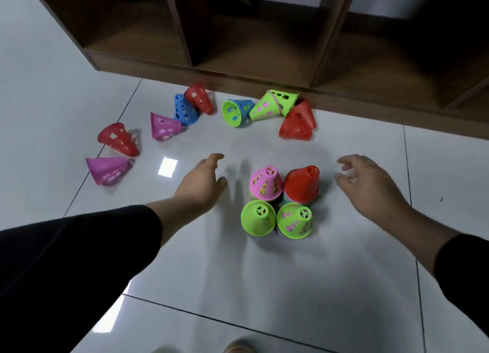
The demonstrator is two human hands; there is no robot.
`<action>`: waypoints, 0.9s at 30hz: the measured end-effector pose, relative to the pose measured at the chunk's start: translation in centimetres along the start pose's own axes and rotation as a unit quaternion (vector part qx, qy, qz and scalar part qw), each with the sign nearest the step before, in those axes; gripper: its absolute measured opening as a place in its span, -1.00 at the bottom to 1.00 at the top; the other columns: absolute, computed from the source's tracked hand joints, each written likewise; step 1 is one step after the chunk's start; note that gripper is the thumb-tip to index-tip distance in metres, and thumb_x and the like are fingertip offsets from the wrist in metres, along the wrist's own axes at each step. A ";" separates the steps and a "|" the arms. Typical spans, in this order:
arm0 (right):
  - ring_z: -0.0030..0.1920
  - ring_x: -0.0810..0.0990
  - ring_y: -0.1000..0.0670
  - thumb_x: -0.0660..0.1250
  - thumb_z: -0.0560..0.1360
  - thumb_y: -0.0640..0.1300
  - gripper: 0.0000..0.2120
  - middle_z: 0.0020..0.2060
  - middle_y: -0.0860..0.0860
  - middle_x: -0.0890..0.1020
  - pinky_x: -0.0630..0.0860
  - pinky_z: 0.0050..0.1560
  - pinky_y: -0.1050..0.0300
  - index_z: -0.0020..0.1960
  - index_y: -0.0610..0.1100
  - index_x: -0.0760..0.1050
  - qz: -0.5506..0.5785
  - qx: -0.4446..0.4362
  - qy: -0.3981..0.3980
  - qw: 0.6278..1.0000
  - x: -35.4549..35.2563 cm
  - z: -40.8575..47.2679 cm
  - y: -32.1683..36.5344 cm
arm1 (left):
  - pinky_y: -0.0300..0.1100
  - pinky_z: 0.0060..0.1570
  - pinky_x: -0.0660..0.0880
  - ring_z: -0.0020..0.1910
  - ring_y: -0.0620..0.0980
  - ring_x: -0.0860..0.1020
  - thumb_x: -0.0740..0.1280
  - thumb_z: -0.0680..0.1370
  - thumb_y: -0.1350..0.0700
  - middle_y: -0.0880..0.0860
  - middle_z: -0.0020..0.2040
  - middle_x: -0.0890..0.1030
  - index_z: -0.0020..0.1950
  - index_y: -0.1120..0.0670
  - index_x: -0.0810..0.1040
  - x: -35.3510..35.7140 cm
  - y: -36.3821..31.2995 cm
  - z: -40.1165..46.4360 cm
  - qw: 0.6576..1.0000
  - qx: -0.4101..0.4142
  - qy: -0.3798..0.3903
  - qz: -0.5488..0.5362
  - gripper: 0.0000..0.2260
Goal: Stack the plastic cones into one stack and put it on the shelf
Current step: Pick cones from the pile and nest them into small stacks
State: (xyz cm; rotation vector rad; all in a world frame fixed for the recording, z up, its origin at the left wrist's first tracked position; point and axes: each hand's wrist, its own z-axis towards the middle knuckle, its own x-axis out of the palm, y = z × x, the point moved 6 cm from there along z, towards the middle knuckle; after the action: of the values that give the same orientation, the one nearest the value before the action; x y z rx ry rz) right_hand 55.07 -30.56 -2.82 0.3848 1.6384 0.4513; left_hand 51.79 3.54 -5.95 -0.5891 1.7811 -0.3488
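A: Nearest the lens, at the bottom edge, a tan rounded shape, cut off by the frame. Possibly a shoe tip; cannot tell.

B: Noted. Arms?

A: Both in black sleeves, both cut off at the frame edges. Left hand reaches forward over the white tiled floor, thumb apart from the fingers, grip loose and holding nothing. Its fingertips are hard to make out. Right hand is raised to the right of the standing cones, fingers spread and slightly curled, grip also holding nothing; fingertips blurred.

B: Standing cones?

A: Four upright piles between the hands, touching one another: pink-topped stack, red-topped stack, left green stack, right green stack. Coloured rims show beneath each top cone; how many are nested in each cannot be told.

B: Loose ones?

A: On their sides farther out. Left: a pink cone, a red cone, another pink cone, a blue cone touching a red cone. Centre: a green cone with blue nested behind it, a green pair, and a red cone, all near the shelf's base.

B: Shelf?

A: Brown wooden shelf across the top, compartments dark; pale shapes above, cut off, unidentifiable. No cones in it.
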 end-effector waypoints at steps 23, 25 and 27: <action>0.01 0.55 -0.17 0.40 0.52 -0.02 -0.65 0.16 -0.09 0.52 0.49 -0.05 0.03 0.22 -0.03 0.35 -0.131 -0.115 0.138 0.975 6.3 13.0 5.0 | -0.21 -0.51 0.51 -0.42 0.11 0.57 0.26 0.66 0.07 0.35 -0.10 0.66 0.36 0.00 0.32 3.4 -3.9 14.6 0.880 -0.203 0.024 -0.428 -0.71; -0.07 0.52 -0.13 0.39 0.53 0.01 -0.72 0.05 -0.08 0.53 0.45 -0.12 0.05 0.13 -0.03 0.35 -0.122 -0.113 0.134 0.977 6.1 12.4 4.8 | -0.22 -0.50 0.47 -0.44 0.10 0.52 0.30 0.64 0.10 0.27 -0.23 0.60 0.19 0.04 0.41 3.2 -3.7 14.8 0.893 -0.203 -0.001 -0.402 -0.85; -0.09 0.51 -0.10 0.38 0.54 0.02 -0.73 0.00 -0.05 0.51 0.48 -0.12 0.03 0.10 -0.03 0.35 -0.111 -0.103 0.137 0.979 6.0 11.7 4.6 | -0.14 -0.39 0.47 -0.42 0.11 0.49 0.37 0.60 0.10 0.20 -0.32 0.55 0.06 0.10 0.49 3.2 -3.2 14.7 0.902 -0.213 -0.014 -0.375 -0.88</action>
State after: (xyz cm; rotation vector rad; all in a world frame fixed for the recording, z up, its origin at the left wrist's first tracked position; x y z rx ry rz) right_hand 65.93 -22.84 -6.70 -0.0173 1.8553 0.5151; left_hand 65.88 0.07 -11.08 -1.5956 1.5437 -0.4654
